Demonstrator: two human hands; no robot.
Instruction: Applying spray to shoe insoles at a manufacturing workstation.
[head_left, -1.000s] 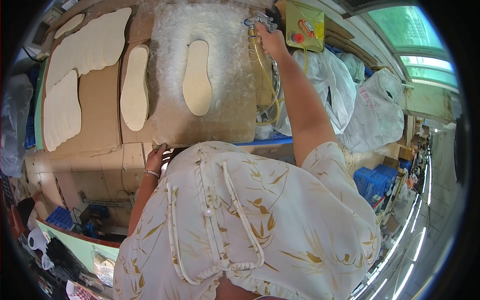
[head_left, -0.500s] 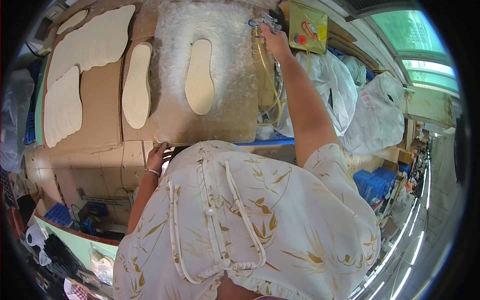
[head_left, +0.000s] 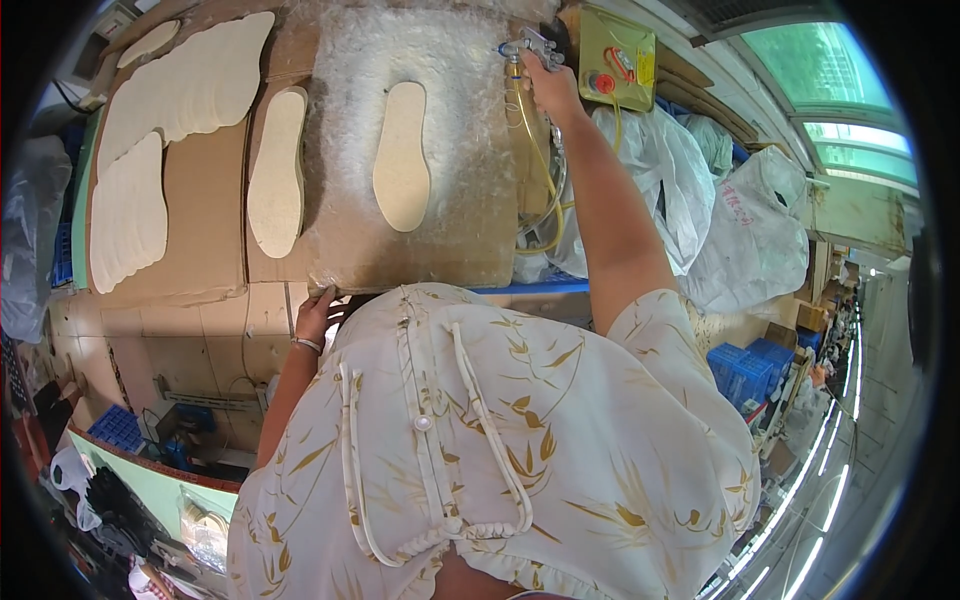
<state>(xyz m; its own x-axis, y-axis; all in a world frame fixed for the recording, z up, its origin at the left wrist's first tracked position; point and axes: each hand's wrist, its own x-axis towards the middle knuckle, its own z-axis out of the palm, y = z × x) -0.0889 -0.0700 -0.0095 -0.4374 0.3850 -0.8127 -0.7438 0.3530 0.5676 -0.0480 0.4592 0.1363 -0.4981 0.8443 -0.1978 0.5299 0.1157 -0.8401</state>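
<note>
Ref = lone insole (head_left: 402, 157), flat on white-crusted cardboard (head_left: 460, 255). R hand (head_left: 553, 90) is right of it and farther out, fingers clamped round the handle of a metal spray gun (head_left: 532, 45); trigger pulled or not, can't tell. L hand (head_left: 313, 318) is left of it, body side, at the cardboard's near edge; can't tell if fingers pinch or just rest there.

Tips IMO: brace board w/ L hand low, out of the nozzle line, so it won't shift. Gun over insole at const. height, steady speed, overlapping passes end to end incl. rim. Hold yellow hose (head_left: 543, 175) right of insole so it can't drag across the face.

Mat'ls: insole is matte cream, thin, prob. felt/foam-like, waisted w/ rounded ends. Cardboard: plain brown nr side, fuzzy fibrous white buildup around & beyond insole. Left of it: insole pile (head_left: 276, 172), thick-edged; farther left, fanned insoles (head_left: 190, 80) overlapped like shingles. Yellowish can (head_left: 640, 35), boxy, right of & beyond insole.
</note>
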